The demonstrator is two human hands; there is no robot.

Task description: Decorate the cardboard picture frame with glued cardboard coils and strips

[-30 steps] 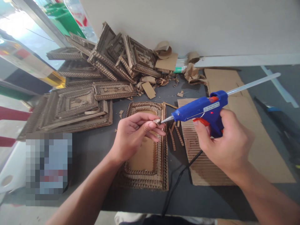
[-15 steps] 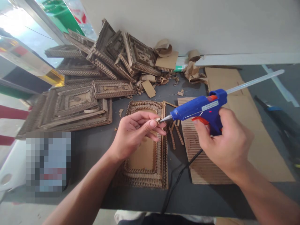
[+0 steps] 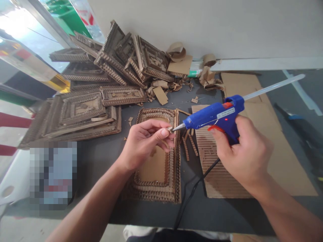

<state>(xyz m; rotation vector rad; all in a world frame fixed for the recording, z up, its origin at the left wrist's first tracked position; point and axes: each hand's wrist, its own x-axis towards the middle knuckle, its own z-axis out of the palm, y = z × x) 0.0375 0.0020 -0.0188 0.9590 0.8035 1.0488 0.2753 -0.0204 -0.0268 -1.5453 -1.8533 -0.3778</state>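
My right hand [image 3: 243,153] grips a blue hot glue gun [image 3: 214,116] with an orange trigger and a clear glue stick poking out the back. Its metal nozzle touches a small cardboard piece [image 3: 170,129] pinched between thumb and fingers of my left hand [image 3: 146,141]. Both hands hover over a rectangular cardboard frame [image 3: 174,174] with corrugated borders, lying flat on the dark table. The gun's black cord [image 3: 191,195] trails toward me.
A heap of finished cardboard frames [image 3: 101,84] fills the table's left and back. Corrugated sheet [image 3: 217,181] and flat cardboard [image 3: 285,161] lie under my right hand. Thin cardboard strips [image 3: 189,146] sit beside the frame. Paper scraps [image 3: 207,77] lie by the wall.
The glue gun's nozzle has stayed against the small piece; both hands shifted only slightly, and my left fingers curled in a little.
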